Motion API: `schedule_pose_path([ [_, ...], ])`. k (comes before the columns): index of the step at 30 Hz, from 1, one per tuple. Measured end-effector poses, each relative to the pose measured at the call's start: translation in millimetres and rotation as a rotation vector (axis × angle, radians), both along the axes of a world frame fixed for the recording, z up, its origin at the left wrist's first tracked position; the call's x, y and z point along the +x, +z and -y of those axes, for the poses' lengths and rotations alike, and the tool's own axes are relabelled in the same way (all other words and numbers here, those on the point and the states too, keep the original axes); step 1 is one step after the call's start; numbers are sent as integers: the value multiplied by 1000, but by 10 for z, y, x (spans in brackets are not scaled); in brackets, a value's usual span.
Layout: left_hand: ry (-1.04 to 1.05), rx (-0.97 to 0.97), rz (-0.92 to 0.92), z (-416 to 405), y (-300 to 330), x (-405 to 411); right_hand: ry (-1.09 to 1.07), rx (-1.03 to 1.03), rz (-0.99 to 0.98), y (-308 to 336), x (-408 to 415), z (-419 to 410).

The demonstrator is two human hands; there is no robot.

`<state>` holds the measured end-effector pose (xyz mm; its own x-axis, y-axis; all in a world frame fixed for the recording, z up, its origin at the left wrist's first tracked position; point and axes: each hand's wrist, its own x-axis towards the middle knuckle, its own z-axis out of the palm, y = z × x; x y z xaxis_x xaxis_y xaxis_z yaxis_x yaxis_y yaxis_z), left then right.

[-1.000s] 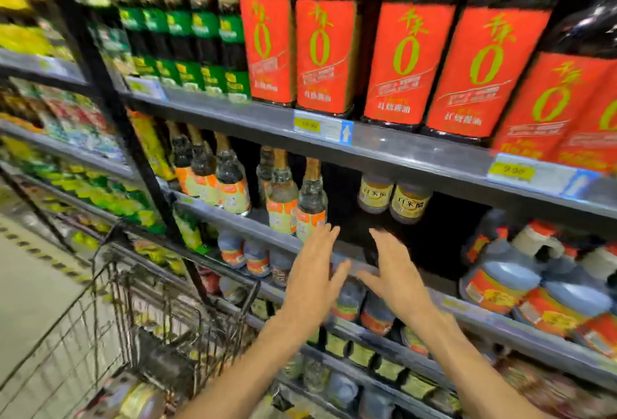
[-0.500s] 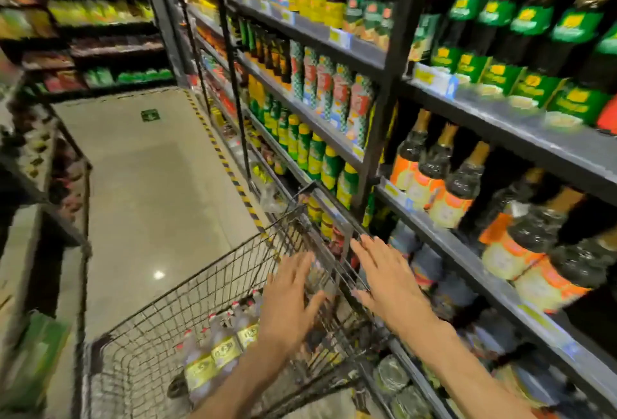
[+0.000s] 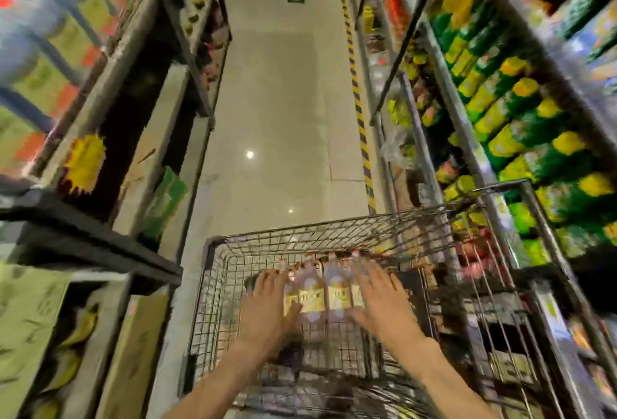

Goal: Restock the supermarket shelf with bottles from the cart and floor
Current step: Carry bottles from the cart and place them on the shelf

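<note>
- We find the bottles (image 3: 320,288) standing as a tight cluster in the cart (image 3: 213,251), toward its middle and nearer the far wall than the near one; yellow labels face us and red caps point up.
- Our left hand (image 3: 267,308) lies against the left flank of the cluster, fingers spread; our right hand (image 3: 380,298) lies against the right flank, likewise spread. Neither is clenched, and motion blur keeps us from telling whether the palms already press or merely hover at the labels.
- We judge the pack to be several clear bottles bound together, possibly by shrink film, though the blur hides any wrap.
- Full of liquid, the cluster is probably heavy for its size, rigid in each bottle but loose between them if unwrapped.
- The labels and any film look slick, so squeezing from both flanks alone risks a slide; we would rather hook our fingers low under the base edges and keep our palms on the sides.
- If the bottles are glass, knocking them on the cart's wire rim may crack them, so we lift straight up first.
- The shelf (image 3: 467,138) to restock runs along the right of the aisle.
</note>
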<state>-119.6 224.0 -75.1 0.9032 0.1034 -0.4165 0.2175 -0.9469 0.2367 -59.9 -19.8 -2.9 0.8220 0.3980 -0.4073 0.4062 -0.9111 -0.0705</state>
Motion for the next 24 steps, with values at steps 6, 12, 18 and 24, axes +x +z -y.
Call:
schedule_pose_path([
  [6, 152, -29, -161, -25, -712, 106, 41, 16, -155, -933, 229, -344],
  [12, 440, -223, -233, 72, -1702, 235, 1, 38, -276, -1820, 326, -349],
  [18, 742, -415, -268, 204, -2396, 235, -93, 141, -352, -2458, 217, -225],
  [24, 807, -497, -177, 115, -2608, 55, -214, 209, -389, -2569, 168, -252],
])
